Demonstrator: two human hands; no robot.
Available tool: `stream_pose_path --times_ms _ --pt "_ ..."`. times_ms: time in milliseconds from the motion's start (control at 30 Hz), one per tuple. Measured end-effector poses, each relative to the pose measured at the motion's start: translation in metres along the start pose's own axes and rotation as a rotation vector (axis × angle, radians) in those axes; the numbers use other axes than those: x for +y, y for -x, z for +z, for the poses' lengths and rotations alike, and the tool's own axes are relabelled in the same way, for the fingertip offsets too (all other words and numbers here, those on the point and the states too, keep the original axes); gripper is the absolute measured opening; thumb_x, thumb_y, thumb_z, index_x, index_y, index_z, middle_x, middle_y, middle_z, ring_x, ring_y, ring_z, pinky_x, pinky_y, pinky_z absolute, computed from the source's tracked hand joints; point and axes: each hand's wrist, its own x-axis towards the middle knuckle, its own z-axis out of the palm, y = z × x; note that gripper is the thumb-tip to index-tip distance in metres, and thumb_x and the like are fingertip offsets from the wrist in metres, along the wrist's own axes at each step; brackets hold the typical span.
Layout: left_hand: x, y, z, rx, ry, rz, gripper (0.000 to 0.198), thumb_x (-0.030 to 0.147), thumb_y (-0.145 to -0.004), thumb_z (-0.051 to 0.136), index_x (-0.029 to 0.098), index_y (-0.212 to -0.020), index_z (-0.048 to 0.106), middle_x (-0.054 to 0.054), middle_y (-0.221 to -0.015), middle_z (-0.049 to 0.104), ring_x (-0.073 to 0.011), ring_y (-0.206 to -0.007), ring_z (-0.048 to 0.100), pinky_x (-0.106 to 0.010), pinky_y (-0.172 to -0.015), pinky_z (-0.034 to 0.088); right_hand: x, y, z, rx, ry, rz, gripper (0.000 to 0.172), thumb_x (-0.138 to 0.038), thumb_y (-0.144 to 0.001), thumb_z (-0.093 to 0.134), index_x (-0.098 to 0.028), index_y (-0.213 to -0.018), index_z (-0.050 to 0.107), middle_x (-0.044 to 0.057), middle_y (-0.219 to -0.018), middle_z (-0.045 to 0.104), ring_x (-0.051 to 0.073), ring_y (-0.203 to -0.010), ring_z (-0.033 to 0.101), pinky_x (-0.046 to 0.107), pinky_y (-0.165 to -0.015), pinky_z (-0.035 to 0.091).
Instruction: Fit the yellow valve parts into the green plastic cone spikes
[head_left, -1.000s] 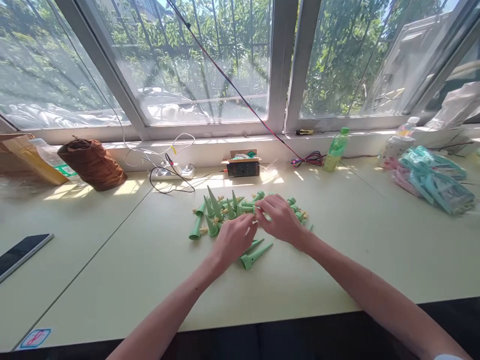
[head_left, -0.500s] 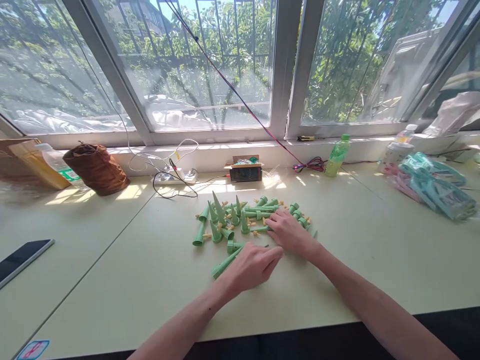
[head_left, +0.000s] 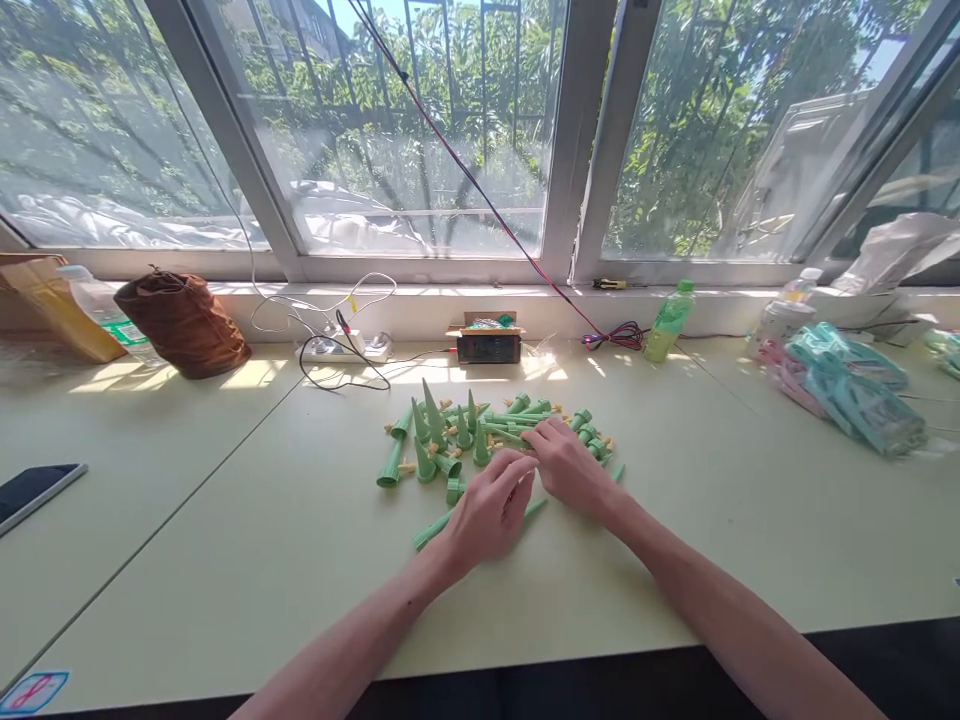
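Several green plant watering spikes with small yellow valves lie in a loose heap on the table, a few standing point up. My right hand is at the heap's right side, fingers closed around a lying green spike whose end disappears under the fingertips. Just left of it, my left hand hovers with bent fingers somewhat apart, and I see nothing in them. Its fingertips come close to my right hand. A longer green spike lies partly hidden beneath my left hand.
Behind the heap stand a small box with a dark front and a power strip with cables. A brown pouch and a phone are leftward. A green bottle and bagged items sit to the right.
My left hand has moved up toward my right hand, its fingers loosening from a closed curl. My right hand has shifted slightly left, to the end of a spike. The camera view moved a little.
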Motion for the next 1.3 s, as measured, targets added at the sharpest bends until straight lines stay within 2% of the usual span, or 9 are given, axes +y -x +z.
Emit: stream_pose_path --times_ms 100,200,433,567,767,967,1300 --pt "-0.002 0.000 0.000 -0.032 -0.015 -0.038 0.018 0.010 -0.095 0.047 0.019 -0.107 0.056 -0.005 -0.093 0.058 -0.0085 -0.063 0.048 -0.020 -0.059 0.042 -0.002 -0.001 -0.001 0.115 -0.081 0.012 0.019 -0.010 -0.094 0.046 -0.016 -0.106 0.058 0.011 -0.092 0.061 0.027 -0.091 0.053 0.041 -0.080 0.049" --pt "-0.005 0.001 0.000 -0.049 -0.014 -0.057 0.017 0.012 -0.095 0.047 0.019 -0.108 0.057 -0.004 -0.091 0.057 -0.0079 -0.061 0.046 -0.020 -0.056 0.040 -0.005 -0.002 -0.001 0.243 -0.145 0.012 0.022 -0.013 -0.096 0.046 -0.016 -0.116 0.054 0.011 -0.095 0.062 0.027 -0.093 0.054 0.042 -0.082 0.050" --pt "-0.006 -0.003 -0.004 0.012 -0.007 -0.081 0.013 0.016 -0.096 0.048 0.019 -0.103 0.059 -0.003 -0.088 0.059 -0.0083 -0.062 0.051 -0.020 -0.054 0.040 -0.019 0.000 -0.002 0.546 -0.229 -0.015 0.031 -0.013 -0.092 0.054 -0.020 -0.122 0.050 0.008 -0.091 0.062 0.023 -0.084 0.056 0.039 -0.076 0.052" --pt "-0.004 -0.006 -0.008 0.035 0.016 -0.095 0.012 0.016 -0.096 0.047 0.019 -0.104 0.056 -0.003 -0.090 0.060 -0.0088 -0.065 0.054 -0.020 -0.055 0.043 -0.026 0.003 0.000 0.653 -0.272 -0.065 0.039 -0.012 -0.090 0.059 -0.022 -0.126 0.049 0.005 -0.087 0.063 0.019 -0.074 0.058 0.035 -0.069 0.054" --pt "-0.005 -0.006 -0.009 0.036 0.052 -0.055 0.026 0.015 -0.090 0.054 0.020 -0.116 0.048 -0.004 -0.096 0.061 -0.0089 -0.067 0.055 -0.018 -0.052 0.045 -0.029 0.005 0.000 0.665 -0.301 -0.123 0.038 -0.008 -0.089 0.060 -0.022 -0.123 0.051 0.005 -0.087 0.065 0.018 -0.073 0.061 0.034 -0.065 0.055" --pt "-0.009 -0.003 -0.006 -0.025 0.042 -0.106 0.038 0.016 -0.085 0.058 0.023 -0.121 0.046 -0.004 -0.098 0.062 -0.0105 -0.070 0.059 -0.019 -0.051 0.047 -0.025 0.006 0.003 0.661 -0.306 -0.115 0.034 -0.008 -0.091 0.057 -0.023 -0.122 0.054 0.007 -0.092 0.067 0.019 -0.081 0.065 0.033 -0.066 0.057" --pt "-0.014 0.002 -0.001 -0.069 0.002 -0.216 0.038 0.026 -0.088 0.060 0.024 -0.121 0.041 -0.004 -0.100 0.065 -0.0125 -0.071 0.064 -0.021 -0.051 0.047 -0.027 0.006 0.012 0.703 -0.360 0.003 0.035 -0.018 -0.092 0.062 -0.023 -0.125 0.051 0.006 -0.096 0.070 0.017 -0.075 0.069 0.032 -0.067 0.061"
